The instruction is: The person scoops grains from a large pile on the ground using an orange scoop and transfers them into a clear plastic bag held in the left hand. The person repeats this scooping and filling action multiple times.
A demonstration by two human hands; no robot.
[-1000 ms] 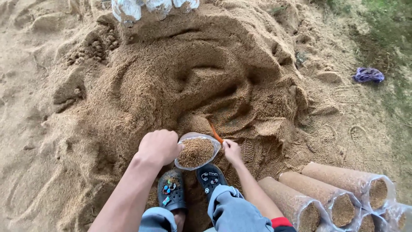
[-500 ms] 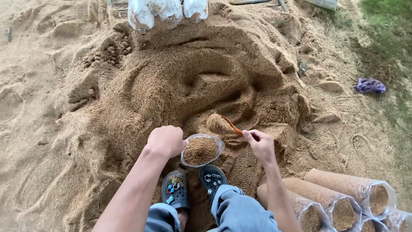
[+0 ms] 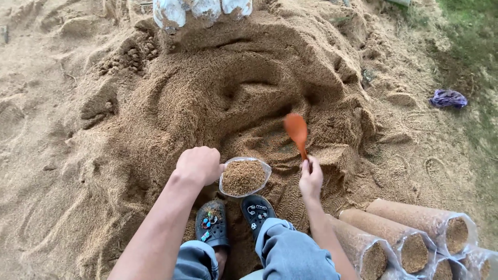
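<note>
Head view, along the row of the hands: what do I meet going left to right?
left hand → clear bag of sawdust → right hand holding orange scoop → filled tube bags

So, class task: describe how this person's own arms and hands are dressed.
Both forearms are bare, with no sleeves in view. The left hand and right hand wear no gloves, rings or watch that can be seen.

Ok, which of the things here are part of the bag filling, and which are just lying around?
In use:
left hand holding the open clear bag of sawdust
right hand holding the orange spoon
sawdust heap
filled bags lying at lower right

Lying about:
purple cloth near the grass
white sacks at the heap's far edge
</note>
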